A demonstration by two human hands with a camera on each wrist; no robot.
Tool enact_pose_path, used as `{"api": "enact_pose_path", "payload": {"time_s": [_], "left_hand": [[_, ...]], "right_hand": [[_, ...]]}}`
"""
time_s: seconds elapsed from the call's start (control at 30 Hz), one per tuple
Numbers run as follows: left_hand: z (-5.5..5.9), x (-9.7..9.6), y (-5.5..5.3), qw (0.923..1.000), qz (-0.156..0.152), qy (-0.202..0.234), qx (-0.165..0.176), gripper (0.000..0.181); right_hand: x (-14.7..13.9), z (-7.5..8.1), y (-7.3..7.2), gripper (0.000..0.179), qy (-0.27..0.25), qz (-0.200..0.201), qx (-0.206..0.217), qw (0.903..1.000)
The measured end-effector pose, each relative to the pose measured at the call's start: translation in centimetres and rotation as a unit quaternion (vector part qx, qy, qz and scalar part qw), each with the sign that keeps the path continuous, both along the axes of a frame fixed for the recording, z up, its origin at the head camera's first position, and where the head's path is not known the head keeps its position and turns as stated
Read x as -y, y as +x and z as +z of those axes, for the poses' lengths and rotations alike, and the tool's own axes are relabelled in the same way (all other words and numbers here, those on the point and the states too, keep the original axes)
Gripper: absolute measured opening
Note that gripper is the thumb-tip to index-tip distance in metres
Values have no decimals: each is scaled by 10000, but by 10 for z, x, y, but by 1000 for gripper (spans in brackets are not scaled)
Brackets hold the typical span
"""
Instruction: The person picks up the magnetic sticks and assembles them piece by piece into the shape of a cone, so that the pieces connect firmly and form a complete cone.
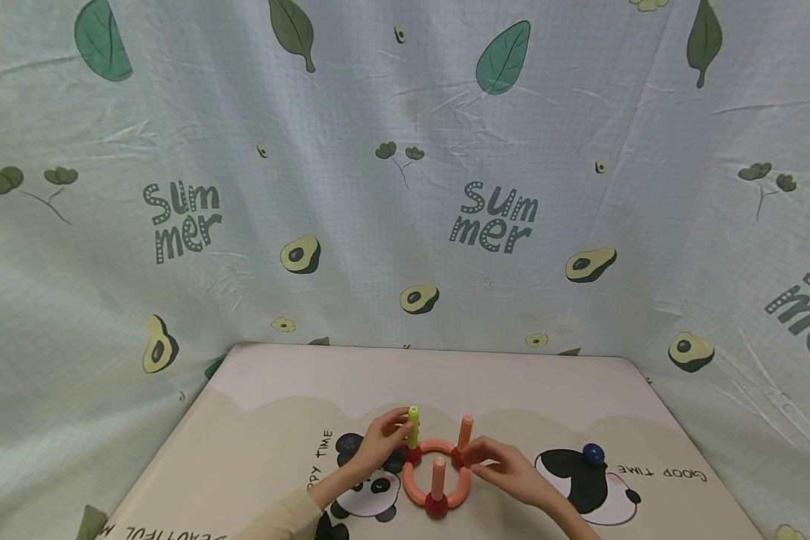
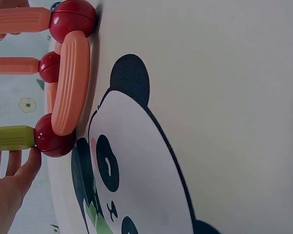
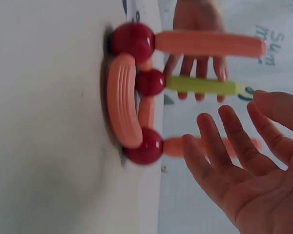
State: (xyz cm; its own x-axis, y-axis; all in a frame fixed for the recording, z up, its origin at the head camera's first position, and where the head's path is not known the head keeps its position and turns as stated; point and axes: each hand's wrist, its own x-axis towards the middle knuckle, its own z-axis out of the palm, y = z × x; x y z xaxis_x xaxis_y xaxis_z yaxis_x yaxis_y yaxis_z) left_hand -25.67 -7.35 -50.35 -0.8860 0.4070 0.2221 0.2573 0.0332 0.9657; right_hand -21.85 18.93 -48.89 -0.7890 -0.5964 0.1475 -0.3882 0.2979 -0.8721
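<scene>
A construction toy stands on the table: curved orange rods (image 1: pixel 413 487) join red balls (image 1: pixel 436 505) into a ring. Each ball carries an upright rod. Two are orange (image 1: pixel 439 476) and the back left one is lime green (image 1: pixel 414 431). My left hand (image 1: pixel 386 437) is beside the green rod, its extended fingers passing behind it and one fingertip at the red ball (image 2: pixel 54 136) below. My right hand (image 1: pixel 506 469) is by the back right orange rod (image 3: pixel 178 146), fingers (image 3: pixel 237 136) spread apart and holding nothing. Whether it touches that rod cannot be told.
A dark blue ball (image 1: pixel 593 454) lies on the table (image 1: pixel 297 375) to the right. Panda drawings and lettering are printed on the table cover. A patterned curtain (image 1: pixel 351 202) hangs behind and at both sides.
</scene>
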Motion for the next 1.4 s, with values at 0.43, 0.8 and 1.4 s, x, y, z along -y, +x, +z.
{"api": "enact_pose_path", "payload": {"time_s": [0.43, 0.8, 1.4], "left_hand": [[7, 2, 4, 9998, -173, -23, -81, 36], [10, 0, 6, 10000, -39, 43, -7, 36], [20, 1, 13, 9999, -74, -22, -83, 35]], "right_hand": [[-62, 2, -4, 22, 951, -1390, -1124, 9793], [-91, -6, -4, 25, 1535, -2922, -2405, 9128], [-127, -14, 1, 31, 3236, -3663, -3120, 8147]]}}
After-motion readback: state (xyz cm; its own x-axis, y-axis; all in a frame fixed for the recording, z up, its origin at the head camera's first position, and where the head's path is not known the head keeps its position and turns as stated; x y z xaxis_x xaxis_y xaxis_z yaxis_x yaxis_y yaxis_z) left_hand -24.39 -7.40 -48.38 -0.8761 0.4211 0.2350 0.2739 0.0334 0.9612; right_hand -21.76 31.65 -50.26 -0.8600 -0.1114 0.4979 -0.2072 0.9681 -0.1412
